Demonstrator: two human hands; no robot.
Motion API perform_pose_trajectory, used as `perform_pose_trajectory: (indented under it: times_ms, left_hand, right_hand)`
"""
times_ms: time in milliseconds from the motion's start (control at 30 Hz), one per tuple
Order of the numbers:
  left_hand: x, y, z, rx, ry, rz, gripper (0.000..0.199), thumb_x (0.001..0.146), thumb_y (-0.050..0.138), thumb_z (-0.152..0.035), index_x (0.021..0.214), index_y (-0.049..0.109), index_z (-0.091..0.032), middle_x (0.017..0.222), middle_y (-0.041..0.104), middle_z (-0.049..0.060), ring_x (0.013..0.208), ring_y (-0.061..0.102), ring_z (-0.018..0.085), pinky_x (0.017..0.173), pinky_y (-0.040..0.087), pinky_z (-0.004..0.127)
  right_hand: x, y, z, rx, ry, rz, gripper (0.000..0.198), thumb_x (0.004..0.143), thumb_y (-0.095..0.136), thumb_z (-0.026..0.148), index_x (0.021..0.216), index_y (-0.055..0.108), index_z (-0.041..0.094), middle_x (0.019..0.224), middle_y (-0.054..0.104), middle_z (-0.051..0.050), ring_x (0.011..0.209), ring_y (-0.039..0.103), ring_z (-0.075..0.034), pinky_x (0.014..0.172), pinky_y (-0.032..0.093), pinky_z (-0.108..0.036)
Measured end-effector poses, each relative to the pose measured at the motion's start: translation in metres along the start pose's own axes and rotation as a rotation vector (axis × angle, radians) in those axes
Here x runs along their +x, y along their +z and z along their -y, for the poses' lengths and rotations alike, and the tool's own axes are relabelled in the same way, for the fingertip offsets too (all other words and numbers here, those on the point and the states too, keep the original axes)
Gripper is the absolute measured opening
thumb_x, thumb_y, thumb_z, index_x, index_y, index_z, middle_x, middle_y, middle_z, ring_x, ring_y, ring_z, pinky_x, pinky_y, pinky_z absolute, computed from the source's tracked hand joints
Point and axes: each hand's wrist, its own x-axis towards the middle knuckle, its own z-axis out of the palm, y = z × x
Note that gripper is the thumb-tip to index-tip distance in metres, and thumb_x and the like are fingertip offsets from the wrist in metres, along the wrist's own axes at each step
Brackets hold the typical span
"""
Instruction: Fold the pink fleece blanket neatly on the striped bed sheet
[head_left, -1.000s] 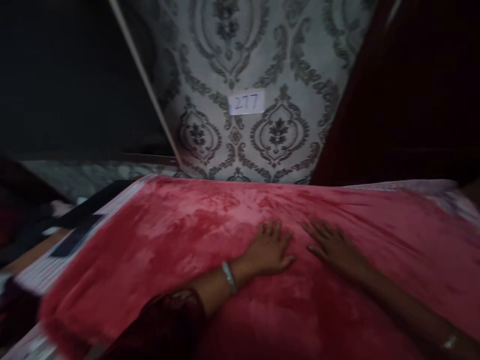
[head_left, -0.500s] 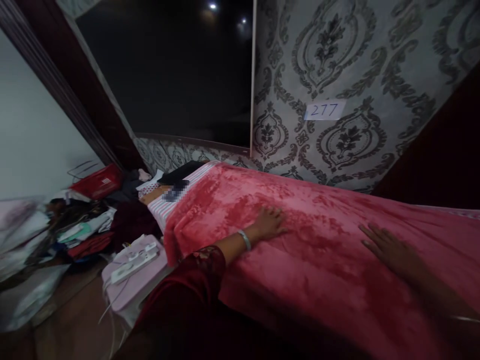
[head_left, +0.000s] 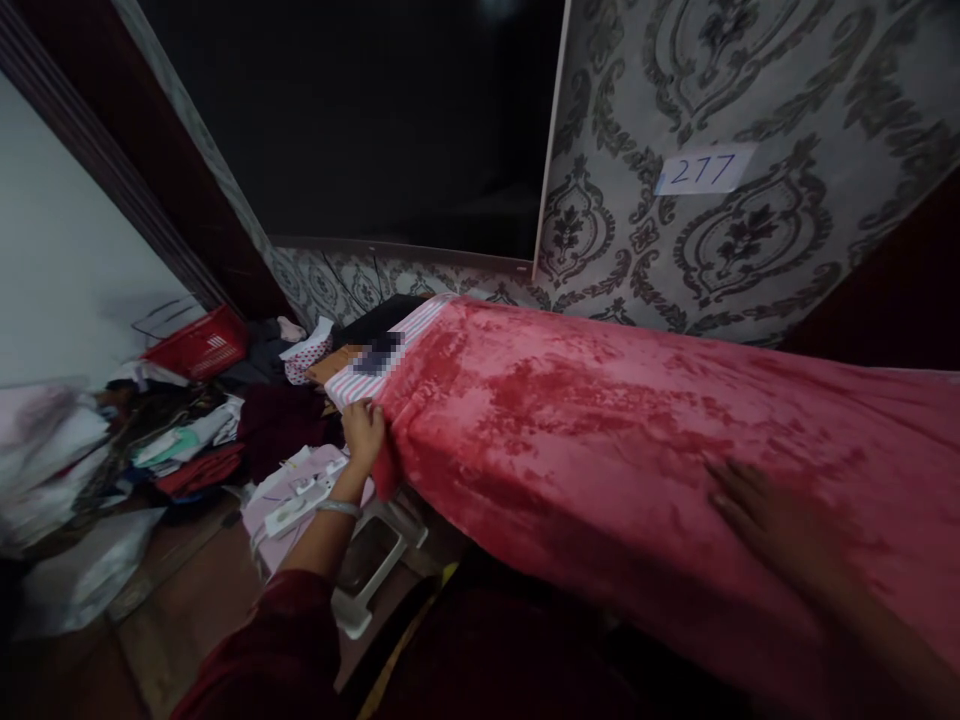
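A red and pink plush blanket covers a long raised surface and hangs down its near side. My left hand, with a bangle on the wrist, is at the blanket's near left corner, its fingers closed over the edge. Beside that hand a striped cloth shows from under the blanket. My right hand lies on the blanket's top at the right, fingers stretched out and a little blurred, holding nothing.
Left of the blanket, a pink-covered stool carries a white power strip. Piled clothes and a red bag lie further left. A large dark screen hangs behind, beside a paper marked 277.
My left hand has moved left from the blanket's top to its near left corner and closed there. My right hand stays on the blanket. The view has shifted slightly.
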Motion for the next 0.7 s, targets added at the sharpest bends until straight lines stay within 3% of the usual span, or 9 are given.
perform_pose_trajectory:
  times_ms: [67, 233, 400, 567, 700]
  left_hand:
    - [0.006, -0.001, 0.017, -0.152, -0.170, 0.004, 0.025, 0.080, 0.062, -0.038, 0.099, 0.058, -0.021, 0.087, 0.059, 0.004, 0.088, 0.062, 0.024, 0.085, 0.053, 0.040]
    - [0.012, 0.008, 0.034, -0.254, -0.277, 0.066, 0.038, 0.079, 0.059, -0.058, 0.092, 0.050, -0.024, 0.070, 0.048, -0.006, 0.061, 0.051, 0.013, 0.063, 0.047, 0.027]
    - [0.026, -0.007, 0.038, -0.286, -0.290, 0.161, 0.037, 0.067, 0.068, -0.055, 0.070, 0.051, -0.023, 0.061, 0.051, -0.004, 0.060, 0.048, 0.013, 0.058, 0.042, 0.026]
    - [0.054, -0.036, 0.043, -0.215, -0.232, 0.092, 0.025, 0.071, 0.064, -0.042, 0.066, 0.053, -0.021, 0.061, 0.047, -0.005, 0.066, 0.042, 0.012, 0.062, 0.037, 0.024]
    - [0.062, -0.038, 0.049, -0.155, -0.249, 0.131, 0.020, 0.068, 0.065, -0.036, 0.061, 0.056, -0.019, 0.059, 0.051, -0.003, 0.066, 0.044, 0.014, 0.060, 0.035, 0.025]
  right_hand:
    - [-0.010, -0.001, 0.010, 0.003, 0.027, -0.004, 0.067, 0.094, 0.023, 0.051, 0.144, 0.058, 0.021, 0.150, 0.056, -0.012, 0.146, 0.044, -0.030, 0.118, 0.040, -0.050]
    - [-0.013, -0.007, 0.018, 0.010, 0.041, -0.065, 0.067, 0.094, 0.024, 0.053, 0.141, 0.058, 0.019, 0.148, 0.058, -0.015, 0.145, 0.045, -0.031, 0.118, 0.039, -0.053]
    - [-0.012, -0.017, 0.025, 0.056, 0.041, -0.064, 0.068, 0.093, 0.025, 0.055, 0.138, 0.059, 0.017, 0.146, 0.059, -0.018, 0.143, 0.047, -0.032, 0.119, 0.037, -0.052]
    - [-0.013, -0.031, 0.037, 0.070, 0.070, -0.030, 0.066, 0.092, 0.027, 0.052, 0.138, 0.060, 0.017, 0.146, 0.058, -0.021, 0.143, 0.048, -0.033, 0.121, 0.035, -0.049]
    - [-0.012, -0.035, 0.040, 0.073, 0.065, -0.026, 0.066, 0.092, 0.027, 0.053, 0.138, 0.060, 0.019, 0.145, 0.058, -0.021, 0.142, 0.048, -0.032, 0.121, 0.035, -0.049]
